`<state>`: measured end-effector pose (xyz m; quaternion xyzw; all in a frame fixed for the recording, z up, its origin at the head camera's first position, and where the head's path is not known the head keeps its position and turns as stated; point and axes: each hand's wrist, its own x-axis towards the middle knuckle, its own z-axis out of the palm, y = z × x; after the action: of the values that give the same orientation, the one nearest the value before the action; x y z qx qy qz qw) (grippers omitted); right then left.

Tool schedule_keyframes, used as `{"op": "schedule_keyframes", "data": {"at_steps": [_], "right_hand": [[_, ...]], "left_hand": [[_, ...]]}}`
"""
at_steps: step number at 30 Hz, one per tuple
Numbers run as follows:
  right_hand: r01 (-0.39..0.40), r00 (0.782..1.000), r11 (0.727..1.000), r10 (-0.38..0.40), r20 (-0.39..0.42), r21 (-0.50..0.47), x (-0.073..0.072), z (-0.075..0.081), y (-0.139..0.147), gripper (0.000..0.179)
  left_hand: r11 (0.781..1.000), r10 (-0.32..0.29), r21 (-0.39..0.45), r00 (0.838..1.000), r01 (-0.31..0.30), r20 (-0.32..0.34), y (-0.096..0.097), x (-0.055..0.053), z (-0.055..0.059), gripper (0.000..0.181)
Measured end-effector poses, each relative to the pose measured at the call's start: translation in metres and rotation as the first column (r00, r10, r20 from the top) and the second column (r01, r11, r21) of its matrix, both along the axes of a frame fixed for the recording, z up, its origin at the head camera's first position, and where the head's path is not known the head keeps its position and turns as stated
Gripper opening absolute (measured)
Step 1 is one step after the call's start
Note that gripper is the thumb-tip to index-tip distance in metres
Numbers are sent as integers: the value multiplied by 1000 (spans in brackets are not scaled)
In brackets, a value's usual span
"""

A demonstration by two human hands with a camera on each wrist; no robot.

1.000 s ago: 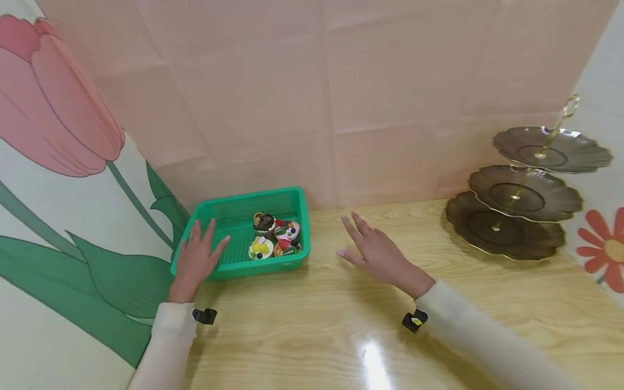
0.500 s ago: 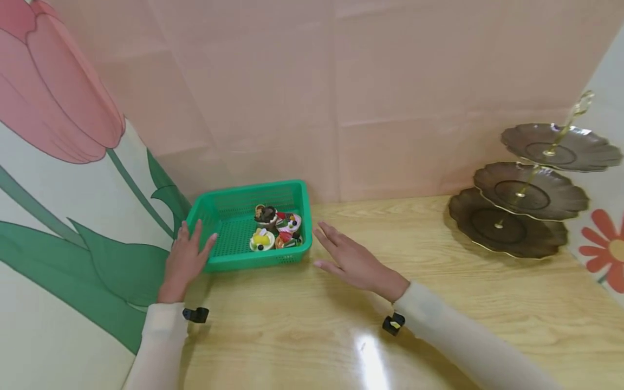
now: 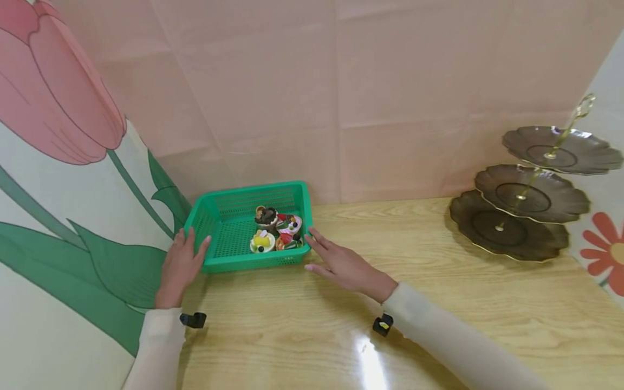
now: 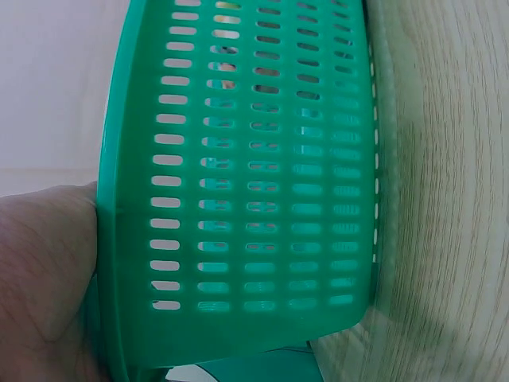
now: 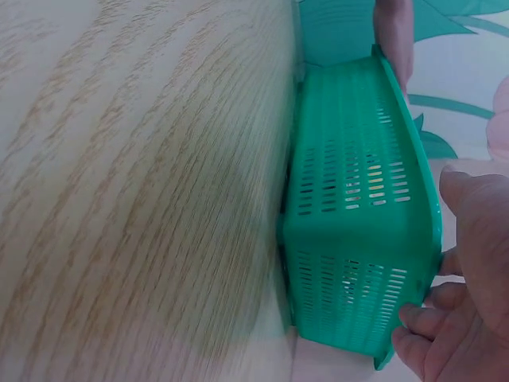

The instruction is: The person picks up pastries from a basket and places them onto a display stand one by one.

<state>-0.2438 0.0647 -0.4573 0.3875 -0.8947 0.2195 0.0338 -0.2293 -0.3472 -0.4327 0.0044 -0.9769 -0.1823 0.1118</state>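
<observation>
A green plastic basket (image 3: pixel 253 264) with slotted walls stands on the table by the back wall. Gathered at its right end are several small toy cakes, among them a yellow-topped one (image 3: pixel 262 242), a chocolate one (image 3: pixel 266 216) and a pink one (image 3: pixel 290 223). My left hand (image 3: pixel 177 265) lies at the basket's left rim, fingers extended; the left wrist view shows this hand (image 4: pixel 44 278) against the rim. At the right rim is my right hand (image 3: pixel 348 271), fingers fairly straight. In the right wrist view its fingertips (image 5: pixel 412 346) touch the rim's outer side.
A three-tier brown stand (image 3: pixel 509 225) with scalloped plates and a gold handle stands at the table's right. Behind the basket rises a pink-covered wall (image 3: pixel 273 97). A panel with a painted tulip (image 3: pixel 73 92) borders the left side. The table (image 3: pixel 292 325) has a wood grain.
My right hand has moved left from over the bare table to the basket's right rim. My left hand has shifted left and down from above the basket to its left rim.
</observation>
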Motion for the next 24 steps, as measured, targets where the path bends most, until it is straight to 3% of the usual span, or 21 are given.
{"op": "schedule_keyframes", "data": {"at_steps": [8,19,24], "right_hand": [[2,1000,1000,-2,0,19,3,3,-2,77],[36,995,999,-34,-93,22,14,-1,18,74],[46,993,999,-44,-114,10,18,-2,27,72]], "left_hand": [[1000,4,-25,1000,-5,-13,3,4,-1,80],[996,-31,-80,999,28,-40,21,10,-9,75],[995,-27,-92,999,25,-18,30,14,-10,76]]}}
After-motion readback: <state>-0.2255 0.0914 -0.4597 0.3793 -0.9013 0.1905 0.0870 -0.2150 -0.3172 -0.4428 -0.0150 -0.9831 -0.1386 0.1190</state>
